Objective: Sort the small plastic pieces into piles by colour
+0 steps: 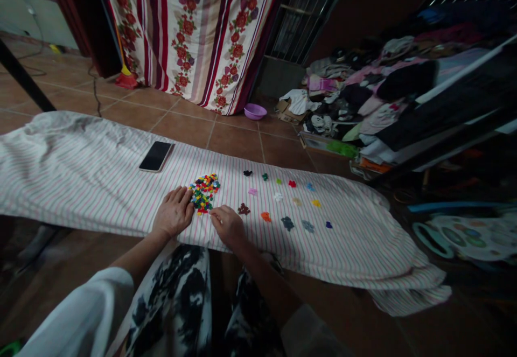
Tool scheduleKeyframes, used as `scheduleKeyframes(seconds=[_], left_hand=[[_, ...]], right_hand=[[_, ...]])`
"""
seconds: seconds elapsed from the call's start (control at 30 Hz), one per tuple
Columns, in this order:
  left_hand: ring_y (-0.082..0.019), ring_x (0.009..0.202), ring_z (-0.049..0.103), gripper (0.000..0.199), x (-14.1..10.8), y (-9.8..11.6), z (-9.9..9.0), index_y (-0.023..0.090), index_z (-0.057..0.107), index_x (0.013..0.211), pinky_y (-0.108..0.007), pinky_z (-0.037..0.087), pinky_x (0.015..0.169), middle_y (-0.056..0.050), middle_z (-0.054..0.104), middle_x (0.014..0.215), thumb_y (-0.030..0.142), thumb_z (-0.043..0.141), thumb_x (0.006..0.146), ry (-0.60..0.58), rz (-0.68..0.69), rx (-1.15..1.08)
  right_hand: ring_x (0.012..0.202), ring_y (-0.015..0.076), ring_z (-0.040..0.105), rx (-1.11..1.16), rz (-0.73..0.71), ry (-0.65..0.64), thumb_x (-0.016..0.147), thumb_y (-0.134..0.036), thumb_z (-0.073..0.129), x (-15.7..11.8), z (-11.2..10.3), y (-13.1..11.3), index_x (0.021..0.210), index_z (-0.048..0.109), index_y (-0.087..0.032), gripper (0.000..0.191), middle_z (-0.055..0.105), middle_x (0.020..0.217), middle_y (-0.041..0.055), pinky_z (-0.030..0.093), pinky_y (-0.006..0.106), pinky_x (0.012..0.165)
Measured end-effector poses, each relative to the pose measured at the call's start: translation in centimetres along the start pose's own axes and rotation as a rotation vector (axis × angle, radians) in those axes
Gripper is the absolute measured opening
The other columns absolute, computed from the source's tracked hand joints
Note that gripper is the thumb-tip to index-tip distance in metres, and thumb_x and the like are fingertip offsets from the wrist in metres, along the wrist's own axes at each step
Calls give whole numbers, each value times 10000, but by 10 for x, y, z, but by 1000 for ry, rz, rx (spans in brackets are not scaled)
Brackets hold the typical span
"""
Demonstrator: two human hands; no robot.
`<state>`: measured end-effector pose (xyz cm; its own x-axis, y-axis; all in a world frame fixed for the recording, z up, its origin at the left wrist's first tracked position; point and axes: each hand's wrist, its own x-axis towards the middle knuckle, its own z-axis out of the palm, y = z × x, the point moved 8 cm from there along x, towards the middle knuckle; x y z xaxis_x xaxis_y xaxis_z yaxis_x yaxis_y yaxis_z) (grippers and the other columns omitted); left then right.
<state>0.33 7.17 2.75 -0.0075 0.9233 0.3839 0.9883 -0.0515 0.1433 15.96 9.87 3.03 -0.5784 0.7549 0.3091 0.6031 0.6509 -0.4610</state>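
Observation:
A mixed heap of small coloured plastic pieces (205, 189), like tiny building bricks, lies on the striped cloth (100, 158). Against the heap's left edge rests my left hand (173, 212), palm down with fingers stretched out. At the lower right of the heap, my right hand (228, 226) has thumb and fingertips pinched together; what is between them is too small to make out. Right of it are small single-colour clusters, among them brown pieces (243, 209), orange pieces (265, 216), pink pieces (252, 191), black pieces (247, 173) and dark grey pieces (287, 223).
A phone (156, 156) lies on the cloth left of the heap. Beyond the cloth are a purple basin (254, 111) on the tiled floor, a floral curtain (189, 34) and a large pile of clothes (363, 88). Dark slanting bars (24, 74) frame both sides.

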Motion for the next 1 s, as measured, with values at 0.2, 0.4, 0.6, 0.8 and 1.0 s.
scheduleKeyframes(seconds=[0.2,0.4,0.6,0.8,1.0], left_hand=[[-291,1317,445,458,-1,0,3,114,531,1273,-478,357,1086,-166,559,1337,355,348,929,0,13,-17],[-298,1312,448,468,-1,1,1,109,537,1268,-475,356,1087,-174,560,1332,372,362,923,11,18,-28],[-300,1307,453,486,-2,1,0,98,535,1271,-462,361,1081,-176,549,1348,383,336,931,25,27,-2],[-296,1298,465,406,-3,1,4,154,581,1178,-494,368,1070,-147,588,1303,364,353,917,17,73,-8],[-303,1283,475,353,-4,1,4,168,599,1118,-517,395,1044,-150,600,1282,335,368,908,45,118,-11]], right_hand=[[893,174,606,-11,66,11,905,-221,557,6,12,-3,970,662,-216,125,667,896,33,440,271,830],[888,175,599,-56,114,44,913,-264,568,6,14,-5,989,648,-230,116,662,892,26,428,271,813],[862,168,606,-92,137,53,909,-284,576,5,13,-7,933,660,-233,101,671,874,15,415,262,783],[838,159,621,-30,161,99,902,-279,564,3,7,-7,941,651,-234,105,683,834,1,415,250,785],[732,134,622,118,248,174,884,-296,550,-1,2,2,905,623,-235,97,688,803,-20,421,225,687]])
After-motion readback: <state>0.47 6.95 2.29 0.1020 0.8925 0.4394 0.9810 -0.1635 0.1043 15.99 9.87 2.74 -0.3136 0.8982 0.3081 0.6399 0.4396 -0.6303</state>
